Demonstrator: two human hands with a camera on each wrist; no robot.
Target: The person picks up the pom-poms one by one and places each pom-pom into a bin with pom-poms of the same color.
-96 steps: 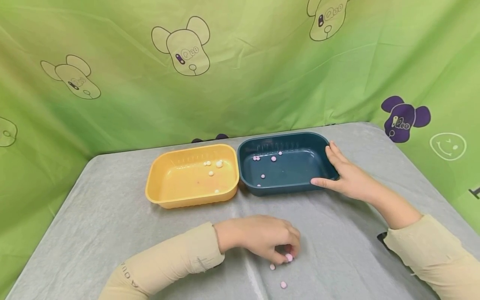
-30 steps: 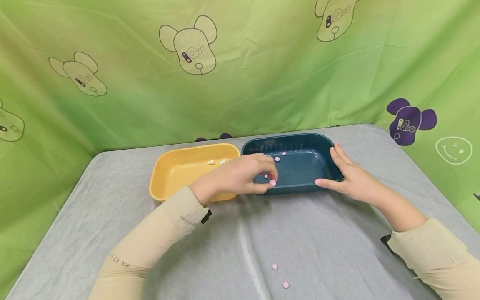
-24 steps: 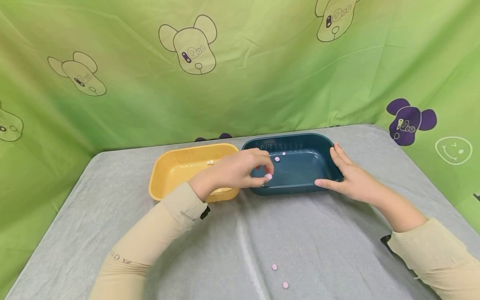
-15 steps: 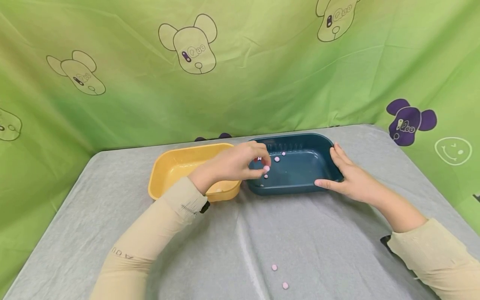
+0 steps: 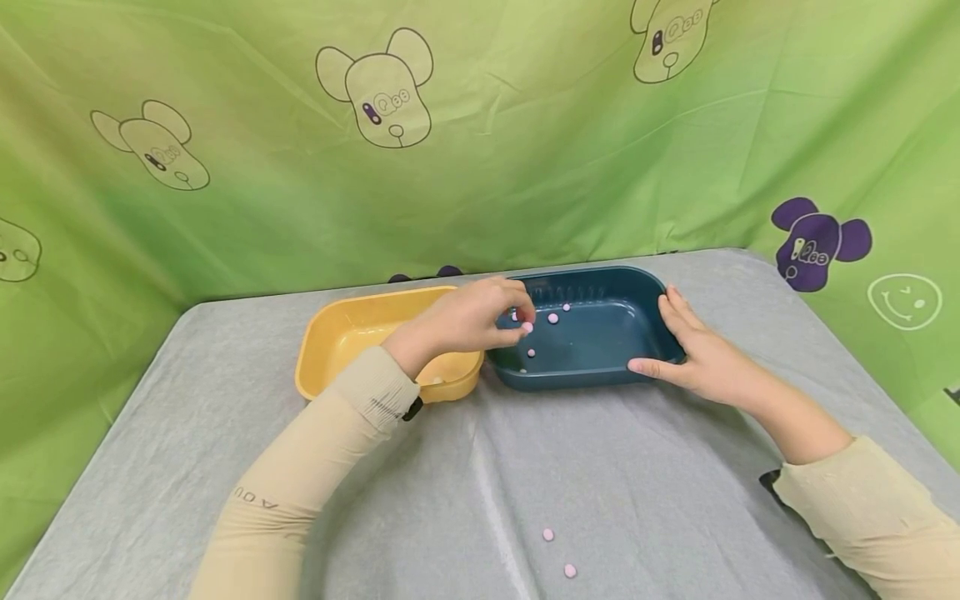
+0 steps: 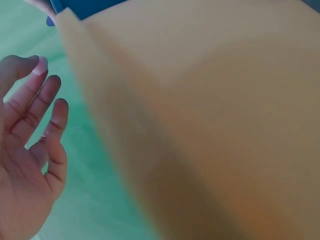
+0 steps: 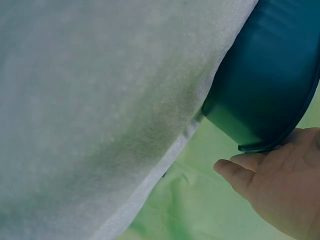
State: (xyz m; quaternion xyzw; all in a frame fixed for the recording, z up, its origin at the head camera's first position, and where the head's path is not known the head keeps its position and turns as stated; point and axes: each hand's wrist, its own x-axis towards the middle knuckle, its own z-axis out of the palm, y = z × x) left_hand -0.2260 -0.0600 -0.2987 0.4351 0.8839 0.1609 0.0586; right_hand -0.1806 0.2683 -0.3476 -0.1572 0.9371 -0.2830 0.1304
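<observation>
My left hand pinches a small pink ball between thumb and forefinger, over the left end of a dark blue bin. In the left wrist view the same ball shows at the fingertips, and the other fingers are loosely bent. Several pink balls lie in the blue bin, one pink ball near its middle. My right hand rests against the bin's right end, fingers extended along the side and thumb on the front rim.
A yellow bin stands left of the blue one, partly hidden by my left arm; a whitish ball shows inside. Two loose pink balls, one nearer the bins and one nearer me, lie on the grey cloth.
My left hand picked up a pink ball from the cloth and carried it to the blue bin, lately drifting slightly back and left over it. The right hand stays at the bin.
</observation>
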